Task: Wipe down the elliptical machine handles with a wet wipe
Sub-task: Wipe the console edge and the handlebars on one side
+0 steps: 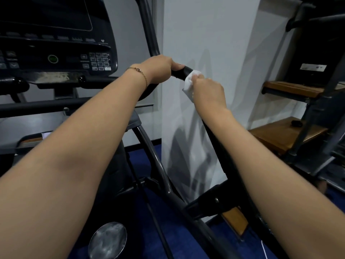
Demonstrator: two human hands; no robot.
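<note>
The elliptical's black right handle (180, 72) curves across the middle of the view in front of a white pillar. My left hand (158, 69) grips the top of this handle, fingers curled over it. Just to its right, my right hand (209, 92) pinches a white wet wipe (190, 80) and presses it against the handle's black grip. Part of the wipe hangs loose below the handle. Below my right hand, my forearm hides most of the handle's lower bar.
The elliptical console (56, 43) with keypad and green button sits at upper left. A white pillar (205, 43) stands right behind the handle. Wooden steps (291, 90) on a metal frame are at right. Blue carpet (141, 157) and machine frame bars (155, 159) lie below.
</note>
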